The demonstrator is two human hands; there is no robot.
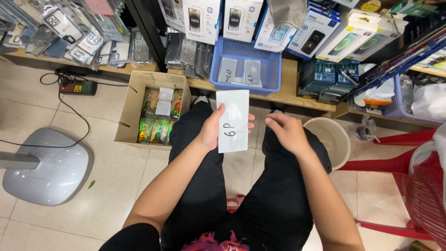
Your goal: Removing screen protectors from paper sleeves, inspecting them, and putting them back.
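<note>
Floor (111, 186): pale tiles are running under everything; a grey fan base (46, 167) is sitting at near left, a power strip (78, 87) is lying at far left with its cord trailing toward the fan.
Shelf (297, 95): a wooden ledge is crossing the far side, with hanging phone cases and boxed screen protectors crowding above it.
Legs (260, 204): the seated person's black trousers are filling the near centre.
Cardboard box (155, 109): it is standing open on the floor, left of the knees, holding shiny packets and small white boxes.
Blue basket (246, 67): it is resting on the shelf directly beyond the hands, with two flat grey packets already lying inside.
Beige tub (332, 139): it is sitting on the floor just right of the right knee; red chairs (413, 186) are crowding the right edge.
White packet (233, 120): a flat sleeve with a handwritten mark is being held upright over the knees, just near of the basket.
Left hand (214, 126): it is gripping the packet's left edge, thumb on the front.
Right hand (285, 130): it is hovering loosely curled and holding nothing, apart from the packet's right edge.
Progress: judging by the basket, two packets are filed and this one is not yet placed.
Obstructions: nothing is standing between packet and basket.
</note>
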